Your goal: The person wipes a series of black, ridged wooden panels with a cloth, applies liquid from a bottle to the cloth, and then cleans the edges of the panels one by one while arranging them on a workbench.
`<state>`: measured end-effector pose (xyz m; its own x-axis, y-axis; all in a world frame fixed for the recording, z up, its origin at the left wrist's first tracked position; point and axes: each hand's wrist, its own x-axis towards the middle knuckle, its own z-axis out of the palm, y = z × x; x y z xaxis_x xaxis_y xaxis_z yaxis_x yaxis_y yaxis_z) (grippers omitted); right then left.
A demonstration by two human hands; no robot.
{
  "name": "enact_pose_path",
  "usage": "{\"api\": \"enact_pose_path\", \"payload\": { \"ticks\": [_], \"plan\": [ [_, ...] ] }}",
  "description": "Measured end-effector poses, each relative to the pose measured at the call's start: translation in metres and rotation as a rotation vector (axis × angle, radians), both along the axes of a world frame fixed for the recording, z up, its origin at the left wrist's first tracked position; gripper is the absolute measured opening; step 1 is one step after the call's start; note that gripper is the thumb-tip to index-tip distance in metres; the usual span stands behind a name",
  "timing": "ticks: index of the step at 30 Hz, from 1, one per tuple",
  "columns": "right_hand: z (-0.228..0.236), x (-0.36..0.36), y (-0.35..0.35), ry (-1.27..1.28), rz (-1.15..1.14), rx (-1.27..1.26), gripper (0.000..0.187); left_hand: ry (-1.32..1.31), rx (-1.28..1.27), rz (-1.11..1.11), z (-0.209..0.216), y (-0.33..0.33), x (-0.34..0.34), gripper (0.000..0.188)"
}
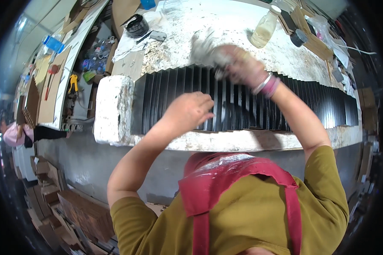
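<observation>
A long row of thin black panels (155, 102) stands side by side across the near part of the table, their tops forming a stepped edge. My left hand (189, 109) lies on the left part of this row, fingers pointing right and thumb apart, holding nothing. Over the middle of the row, toward its far edge, my right hand (242, 68) grips a greyish crumpled rag (204, 49). Both rag and right hand are smeared by motion, so the exact grip cannot be made out. At the row's left end sits a white, stained block (113, 109).
The stained white table (187, 21) carries a black-smeared tub (136, 26) at far left and a bottle of pale liquid (266, 27) at far right. Cardboard boxes (83, 212) crowd the floor at lower left. A person in pink (15, 134) is at far left.
</observation>
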<state>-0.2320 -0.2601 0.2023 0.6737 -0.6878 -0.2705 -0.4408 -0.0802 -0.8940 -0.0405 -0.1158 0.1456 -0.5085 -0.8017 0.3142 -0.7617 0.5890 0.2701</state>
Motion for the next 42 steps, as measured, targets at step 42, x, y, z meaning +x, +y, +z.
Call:
{"api": "enact_pose_path", "payload": {
  "ticks": [42],
  "plan": [
    [-0.029, 0.001, 0.094, -0.585, -0.54, 0.011, 0.053, 0.834, 0.773, 0.574, 0.049, -0.058, 0.025, 0.027]
  ]
}}
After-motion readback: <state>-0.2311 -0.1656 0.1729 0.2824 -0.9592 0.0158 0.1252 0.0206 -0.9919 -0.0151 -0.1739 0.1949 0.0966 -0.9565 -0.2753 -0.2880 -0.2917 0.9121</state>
